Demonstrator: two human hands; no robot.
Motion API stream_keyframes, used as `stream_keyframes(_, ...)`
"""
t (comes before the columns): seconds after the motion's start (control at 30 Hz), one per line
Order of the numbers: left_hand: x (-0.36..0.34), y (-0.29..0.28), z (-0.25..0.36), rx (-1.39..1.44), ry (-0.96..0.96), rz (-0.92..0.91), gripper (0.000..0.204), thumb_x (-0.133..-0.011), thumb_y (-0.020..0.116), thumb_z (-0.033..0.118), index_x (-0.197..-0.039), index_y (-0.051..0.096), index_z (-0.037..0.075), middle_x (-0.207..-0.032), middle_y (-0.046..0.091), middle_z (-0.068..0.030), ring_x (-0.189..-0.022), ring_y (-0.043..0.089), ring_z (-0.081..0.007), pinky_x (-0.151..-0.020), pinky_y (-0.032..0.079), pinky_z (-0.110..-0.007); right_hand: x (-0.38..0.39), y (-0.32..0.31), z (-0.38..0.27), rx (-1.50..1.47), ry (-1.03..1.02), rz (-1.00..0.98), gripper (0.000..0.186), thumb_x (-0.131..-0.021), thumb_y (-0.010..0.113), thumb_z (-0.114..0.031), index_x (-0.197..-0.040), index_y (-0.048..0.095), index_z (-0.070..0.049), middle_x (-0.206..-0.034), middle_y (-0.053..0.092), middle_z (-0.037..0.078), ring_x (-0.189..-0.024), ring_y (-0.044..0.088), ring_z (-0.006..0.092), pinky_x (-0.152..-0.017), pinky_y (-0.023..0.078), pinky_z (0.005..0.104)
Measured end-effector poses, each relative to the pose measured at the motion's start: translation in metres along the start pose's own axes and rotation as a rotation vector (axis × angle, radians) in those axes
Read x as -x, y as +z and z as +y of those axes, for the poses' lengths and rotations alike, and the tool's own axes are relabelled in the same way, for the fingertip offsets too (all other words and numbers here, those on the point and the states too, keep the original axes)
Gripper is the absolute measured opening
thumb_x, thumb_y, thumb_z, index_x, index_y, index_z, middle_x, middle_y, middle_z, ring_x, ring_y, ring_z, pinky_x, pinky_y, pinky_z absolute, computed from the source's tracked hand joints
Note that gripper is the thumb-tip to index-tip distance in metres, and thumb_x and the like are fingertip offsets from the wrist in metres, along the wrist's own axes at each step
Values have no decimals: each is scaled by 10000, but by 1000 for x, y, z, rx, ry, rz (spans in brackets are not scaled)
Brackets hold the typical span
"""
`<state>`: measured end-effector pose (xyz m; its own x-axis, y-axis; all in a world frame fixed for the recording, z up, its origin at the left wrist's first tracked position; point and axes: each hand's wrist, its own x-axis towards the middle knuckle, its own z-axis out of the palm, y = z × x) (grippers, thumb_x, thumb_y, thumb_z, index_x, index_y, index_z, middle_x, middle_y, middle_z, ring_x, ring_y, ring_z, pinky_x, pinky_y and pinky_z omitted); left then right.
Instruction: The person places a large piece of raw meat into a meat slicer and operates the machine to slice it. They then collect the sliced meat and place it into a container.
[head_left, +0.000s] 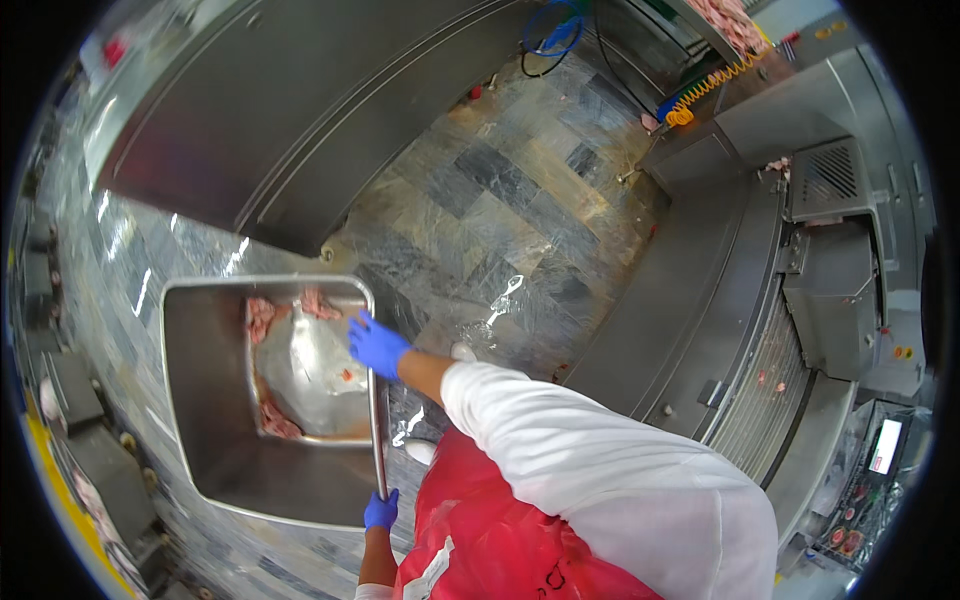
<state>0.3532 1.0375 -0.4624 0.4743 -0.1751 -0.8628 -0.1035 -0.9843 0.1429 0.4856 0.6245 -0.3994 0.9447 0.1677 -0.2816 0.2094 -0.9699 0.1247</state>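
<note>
While blue-gloved left hand [381, 510] holds rectangular steel bin [205, 400], near right, blue-gloved right hand [377, 345] overlaps far-right rim [370, 292]. Grip there unclear.

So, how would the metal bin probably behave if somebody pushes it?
The metal bin would probably stay stiff, since it looks like sheet metal. Its weight is likely mostly its own, as only some meat scraps lie inside. The shiny floor might be slippery under it.
</note>
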Motion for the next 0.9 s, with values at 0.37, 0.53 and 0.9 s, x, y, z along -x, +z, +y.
stream_keyframes(0.37,-47,-154,191,-257,213,116,630,-976,540,560,-1048,760,-26,-1088,717,-295,-1040,697,-460,-934,543,-530,304,-5,212,-532,544,-470,286,-909,605,-149,-1155,744,-103,-1187,731,188,-1037,725,373,-899,586,474)
stream_keyframes(0.53,-79,-185,240,-351,103,33,559,-962,556,503,-1073,751,-9,-1079,715,-293,-1048,699,-445,-914,553,-533,395,23,329,-575,1061,-309,322,-865,650,-192,-1161,735,-98,-1170,720,184,-1080,707,365,-927,562,494)
stream_keyframes(0.9,-202,-312,478,-832,659,-82,304,-981,518,247,-1139,700,61,-915,734,-242,-900,729,-409,-847,559,-542,538,50,267,-1137,1681,-412,302,-937,598,-314,-1039,752,-76,-1050,737,232,-989,714,413,-855,569,489)
